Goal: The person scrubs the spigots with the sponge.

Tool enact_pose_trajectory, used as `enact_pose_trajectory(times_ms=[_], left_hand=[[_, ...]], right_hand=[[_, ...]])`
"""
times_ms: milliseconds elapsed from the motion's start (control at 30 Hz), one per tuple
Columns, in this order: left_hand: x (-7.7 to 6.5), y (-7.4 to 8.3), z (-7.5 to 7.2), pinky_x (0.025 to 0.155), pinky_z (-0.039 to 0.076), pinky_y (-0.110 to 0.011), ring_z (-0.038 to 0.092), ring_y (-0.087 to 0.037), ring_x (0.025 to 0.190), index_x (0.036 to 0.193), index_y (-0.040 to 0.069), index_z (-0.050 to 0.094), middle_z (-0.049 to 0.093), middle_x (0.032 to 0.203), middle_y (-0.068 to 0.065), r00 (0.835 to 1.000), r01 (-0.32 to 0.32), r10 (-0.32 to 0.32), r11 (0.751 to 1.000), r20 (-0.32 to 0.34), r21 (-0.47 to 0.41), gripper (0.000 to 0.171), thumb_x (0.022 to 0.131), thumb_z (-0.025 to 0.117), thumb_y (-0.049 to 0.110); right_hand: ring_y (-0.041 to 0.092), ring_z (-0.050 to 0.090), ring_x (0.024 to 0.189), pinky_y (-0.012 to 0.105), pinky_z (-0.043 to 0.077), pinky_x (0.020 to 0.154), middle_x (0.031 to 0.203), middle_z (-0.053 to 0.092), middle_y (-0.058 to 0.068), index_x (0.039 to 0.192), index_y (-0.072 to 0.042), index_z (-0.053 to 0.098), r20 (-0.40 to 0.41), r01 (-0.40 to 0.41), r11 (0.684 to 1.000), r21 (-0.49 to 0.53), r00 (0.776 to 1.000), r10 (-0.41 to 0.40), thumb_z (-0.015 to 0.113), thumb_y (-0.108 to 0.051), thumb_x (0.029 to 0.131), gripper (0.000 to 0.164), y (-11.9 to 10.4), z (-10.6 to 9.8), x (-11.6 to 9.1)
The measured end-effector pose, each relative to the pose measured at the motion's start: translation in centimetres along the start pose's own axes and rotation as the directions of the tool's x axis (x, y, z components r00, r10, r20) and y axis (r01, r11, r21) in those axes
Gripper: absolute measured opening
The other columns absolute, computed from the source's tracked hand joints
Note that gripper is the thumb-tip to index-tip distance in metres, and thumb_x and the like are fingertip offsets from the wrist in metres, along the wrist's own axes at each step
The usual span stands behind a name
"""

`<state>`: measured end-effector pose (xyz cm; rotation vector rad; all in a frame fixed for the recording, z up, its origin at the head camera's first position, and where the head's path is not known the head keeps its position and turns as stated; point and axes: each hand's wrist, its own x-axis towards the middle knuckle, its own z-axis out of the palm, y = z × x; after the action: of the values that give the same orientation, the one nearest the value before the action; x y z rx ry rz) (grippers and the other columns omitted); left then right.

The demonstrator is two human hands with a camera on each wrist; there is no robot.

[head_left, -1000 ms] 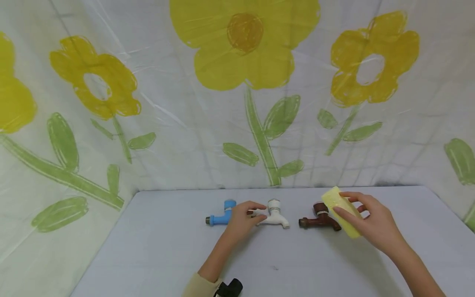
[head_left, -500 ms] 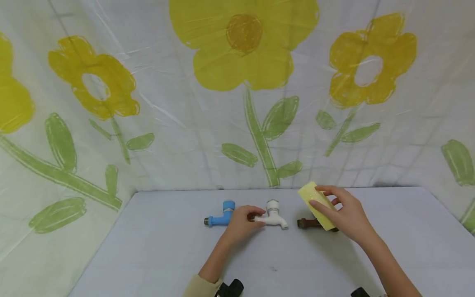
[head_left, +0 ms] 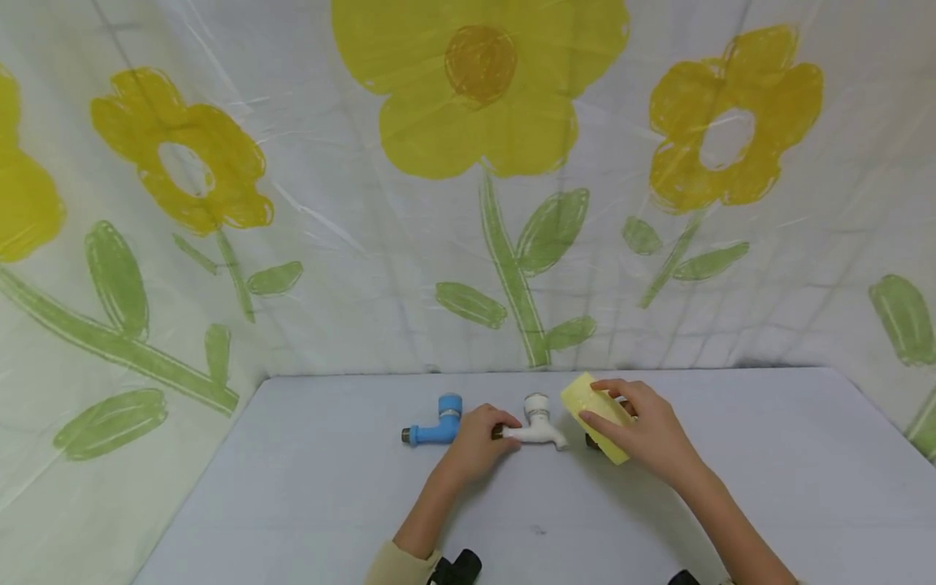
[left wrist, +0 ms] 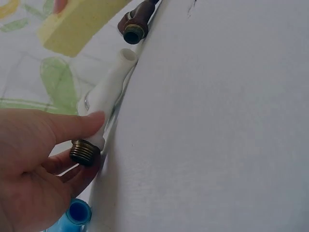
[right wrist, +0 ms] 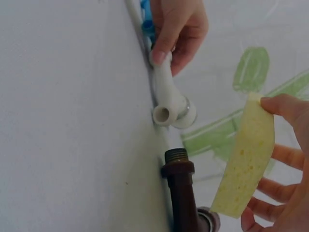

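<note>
My left hand (head_left: 477, 445) pinches the inlet end of a white tap (head_left: 539, 431) between thumb and fingers. The brass-coloured thread of that tap pokes out beside the fingers in the left wrist view. A yellow sponge (right wrist: 248, 159) is held by its edges in my right hand (head_left: 649, 429), raised just right of the white tap. Behind the sponge in the head view, a brown tap (right wrist: 183, 198) is mostly hidden; its threaded end shows in the right wrist view. Left of my left hand lies a blue tap (head_left: 437, 431).
The taps sit in a row on a white-covered table (head_left: 329, 487), toward its back edge. A white sheet printed with yellow flowers (head_left: 478, 89) hangs behind the table. A small dark mark (head_left: 539, 530) shows on the cover in front.
My right hand has carried the sponge leftward, from beside the brown tap to near the white tap, covering the brown one in the head view. My left fingers have closed onto the white tap's end.
</note>
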<state>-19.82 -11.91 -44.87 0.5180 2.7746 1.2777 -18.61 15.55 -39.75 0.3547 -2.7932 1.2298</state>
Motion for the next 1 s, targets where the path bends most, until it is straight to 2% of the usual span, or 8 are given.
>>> enact_pose_trajectory(times_ms=[133, 267, 500, 567, 633, 833, 900, 1000], left_hand=[[0.0, 0.1, 0.0, 0.078, 0.046, -0.026, 0.050, -0.011, 0.089, 0.113, 0.002, 0.077, 0.064, 0.100, -0.006, 1.000, 0.008, -0.008, 0.999, -0.005, -0.042, 0.019, 0.096, 0.077, 0.011], [0.0, 0.0, 0.1, 0.077, 0.050, -0.025, 0.055, -0.010, 0.087, 0.110, 0.002, 0.079, 0.069, 0.101, -0.006, 0.999, 0.042, -0.044, 0.986, -0.012, -0.159, 0.020, 0.094, 0.081, 0.013], [-0.3, -0.3, 0.1, 0.078, 0.053, -0.024, 0.061, -0.011, 0.089, 0.120, -0.003, 0.076, 0.074, 0.105, -0.011, 0.991, 0.129, -0.130, 0.907, 0.025, -0.402, 0.030, 0.094, 0.081, 0.012], [-0.4, -0.3, 0.0, 0.080, 0.055, -0.023, 0.062, -0.009, 0.092, 0.125, -0.005, 0.073, 0.075, 0.111, -0.012, 0.985, 0.165, -0.166, 0.872, 0.039, -0.460, 0.034, 0.095, 0.079, 0.010], [-0.6, -0.3, 0.1, 0.084, 0.058, -0.024, 0.064, -0.009, 0.094, 0.128, -0.011, 0.069, 0.074, 0.114, -0.014, 0.979, 0.195, -0.196, 0.820, 0.056, -0.537, 0.036, 0.096, 0.076, 0.005], [-0.8, -0.2, 0.2, 0.100, 0.060, -0.036, 0.072, -0.019, 0.104, 0.134, -0.022, 0.057, 0.069, 0.115, -0.017, 0.964, 0.232, -0.247, 0.608, 0.098, -0.759, 0.036, 0.102, 0.063, -0.008], [-0.8, -0.1, 0.2, 0.101, 0.059, -0.036, 0.072, -0.022, 0.107, 0.136, -0.022, 0.056, 0.069, 0.117, -0.018, 0.965, 0.226, -0.244, 0.572, 0.100, -0.788, 0.036, 0.102, 0.061, -0.009], [-0.9, -0.2, 0.1, 0.101, 0.059, -0.036, 0.074, -0.023, 0.107, 0.138, -0.022, 0.053, 0.068, 0.122, -0.021, 0.970, 0.208, -0.219, 0.543, 0.102, -0.814, 0.038, 0.103, 0.059, -0.009]], right_hand=[[0.032, 0.064, 0.105, 0.046, 0.056, 0.082, 0.126, 0.066, 0.015, 0.136, -0.010, 0.069, -0.015, 0.033, 0.999, -0.039, 0.999, -0.034, 0.079, -0.043, 0.095, 0.053, 0.1, 0.4, -0.2], [0.032, 0.065, 0.108, 0.050, 0.057, 0.087, 0.124, 0.067, 0.015, 0.134, -0.009, 0.070, -0.021, 0.060, 0.997, -0.040, 0.998, -0.061, 0.080, -0.041, 0.095, 0.051, 0.2, 0.6, -0.4], [0.033, 0.066, 0.111, 0.050, 0.057, 0.088, 0.123, 0.068, 0.015, 0.132, -0.008, 0.071, -0.025, 0.073, 0.996, -0.046, 0.997, -0.074, 0.080, -0.039, 0.095, 0.050, 0.2, 0.6, -0.6], [0.031, 0.065, 0.107, 0.047, 0.056, 0.085, 0.121, 0.069, 0.014, 0.132, -0.008, 0.071, -0.025, 0.074, 0.996, -0.049, 0.997, -0.075, 0.081, -0.039, 0.094, 0.049, 0.3, 0.6, -0.6], [0.028, 0.064, 0.104, 0.044, 0.054, 0.083, 0.120, 0.069, 0.013, 0.132, -0.008, 0.072, -0.021, 0.074, 0.996, -0.050, 0.997, -0.075, 0.081, -0.039, 0.094, 0.049, 0.4, 0.7, -0.6], [0.026, 0.064, 0.102, 0.042, 0.054, 0.082, 0.118, 0.069, 0.012, 0.130, -0.010, 0.072, -0.021, 0.084, 0.995, -0.046, 0.996, -0.085, 0.082, -0.039, 0.093, 0.048, 0.4, 1.1, -0.7], [0.027, 0.065, 0.103, 0.044, 0.055, 0.083, 0.117, 0.069, 0.012, 0.129, -0.009, 0.073, -0.023, 0.091, 0.995, -0.050, 0.995, -0.092, 0.083, -0.039, 0.093, 0.048, 0.4, 1.2, -0.8], [0.030, 0.066, 0.106, 0.047, 0.056, 0.085, 0.118, 0.069, 0.013, 0.128, -0.009, 0.073, -0.035, 0.109, 0.992, -0.070, 0.993, -0.112, 0.084, -0.037, 0.092, 0.047, 0.4, 1.1, -1.0]])
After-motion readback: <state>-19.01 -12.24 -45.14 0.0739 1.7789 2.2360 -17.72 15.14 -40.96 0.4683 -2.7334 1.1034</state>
